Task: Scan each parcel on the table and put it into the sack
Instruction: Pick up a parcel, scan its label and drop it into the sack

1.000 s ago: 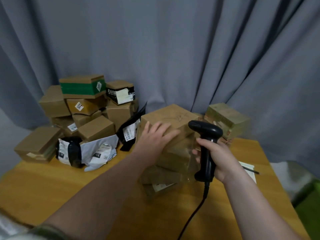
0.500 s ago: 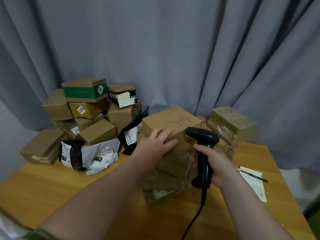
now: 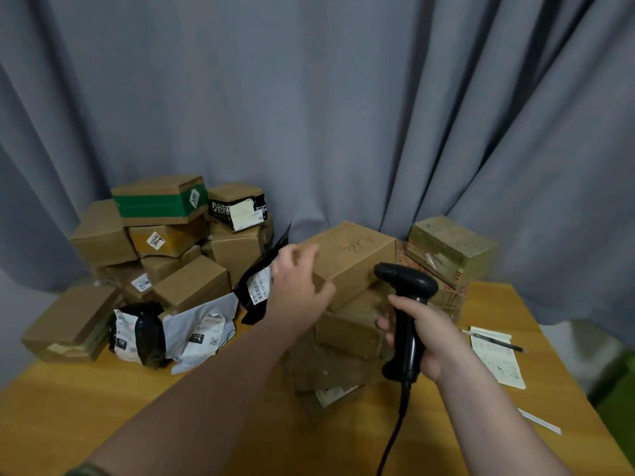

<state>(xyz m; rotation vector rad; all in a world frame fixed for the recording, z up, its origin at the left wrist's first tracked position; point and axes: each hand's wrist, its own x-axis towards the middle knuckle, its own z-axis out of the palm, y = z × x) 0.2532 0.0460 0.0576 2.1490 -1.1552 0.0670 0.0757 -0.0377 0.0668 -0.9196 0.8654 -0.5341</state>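
Sitting on a small stack (image 3: 347,338) in the middle of the bench (image 3: 103,413), the top box (image 3: 357,252) is the parcel to scan now, I think. The left grip (image 3: 295,290) is wrapped over its near left corner, with fingers on the top and thumb down the front, so it holds the box. The right grip (image 3: 433,341) is closed tight round the black scanner (image 3: 409,286), just right of the box and a bit nearer the person. The scanner's head points toward the box's front side; they are close, but I cannot tell if they touch. The box's long side seems to run across, from the left grip toward the scanner. No label shows on the sides I can see, only pen marks on top. So the left grip, which is on the box, likely has to turn it until a label faces the scanner. A green thing (image 3: 618,383) at the far right edge may be the sack — then the box must go right, over the scanner cord (image 3: 395,434).
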